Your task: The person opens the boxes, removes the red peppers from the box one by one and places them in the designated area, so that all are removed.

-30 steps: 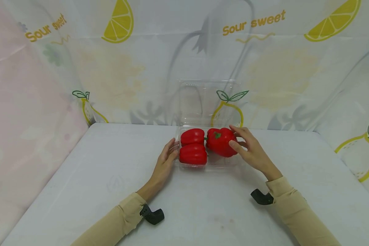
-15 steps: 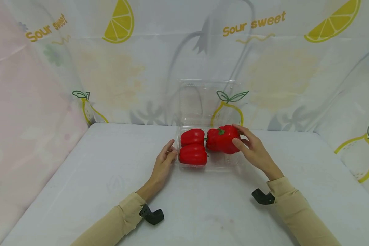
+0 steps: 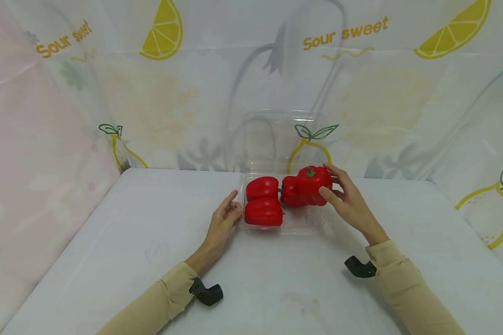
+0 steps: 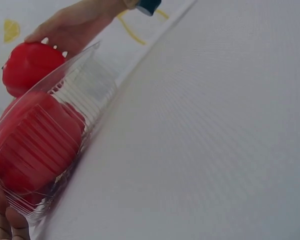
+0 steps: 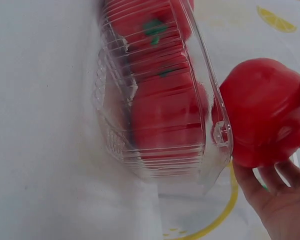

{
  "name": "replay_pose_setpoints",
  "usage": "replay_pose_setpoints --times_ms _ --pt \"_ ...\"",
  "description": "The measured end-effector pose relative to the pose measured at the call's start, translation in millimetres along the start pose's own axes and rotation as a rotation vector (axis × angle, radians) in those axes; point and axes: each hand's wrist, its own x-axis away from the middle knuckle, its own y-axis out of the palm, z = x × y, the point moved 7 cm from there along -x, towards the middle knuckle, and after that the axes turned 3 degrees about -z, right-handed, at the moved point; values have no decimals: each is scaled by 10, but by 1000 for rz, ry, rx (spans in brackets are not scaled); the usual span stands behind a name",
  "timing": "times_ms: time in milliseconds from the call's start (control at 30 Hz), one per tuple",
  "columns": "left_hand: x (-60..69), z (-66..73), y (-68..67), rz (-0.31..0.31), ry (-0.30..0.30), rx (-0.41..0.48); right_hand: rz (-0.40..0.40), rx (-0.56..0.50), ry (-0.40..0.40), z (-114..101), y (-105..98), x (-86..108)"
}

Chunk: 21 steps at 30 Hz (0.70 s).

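A clear plastic box [image 3: 293, 224] with its lid raised holds three red peppers: two at its left side, one above the other [image 3: 263, 211], and one at the back right [image 3: 291, 191]. My right hand [image 3: 350, 202] grips a fourth red pepper [image 3: 314, 186] above the box's right part; the right wrist view shows this pepper [image 5: 262, 112] outside the box wall, over its rim. At the box's left side, my left hand [image 3: 221, 228] has its fingers loosely bent against or beside the wall; in the left wrist view its fingertips [image 4: 7, 215] reach the box's lower end.
The raised lid [image 3: 260, 139] leans at the back by the patterned cloth [image 3: 209, 93]. A white table surface [image 3: 276, 288] lies under everything. Dark curved pieces are at both wrists, the left one [image 3: 207, 294] and the right one [image 3: 360, 267].
The right hand has lifted the gripped pepper up and to the right, showing more of the back right pepper. The left hand has shifted slightly at the box's side.
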Motion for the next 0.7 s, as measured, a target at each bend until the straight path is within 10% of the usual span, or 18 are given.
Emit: replay_pose_setpoints --times_ms 700 --pt "11 2 17 -29 -14 -11 141 4 42 75 -227 -3"
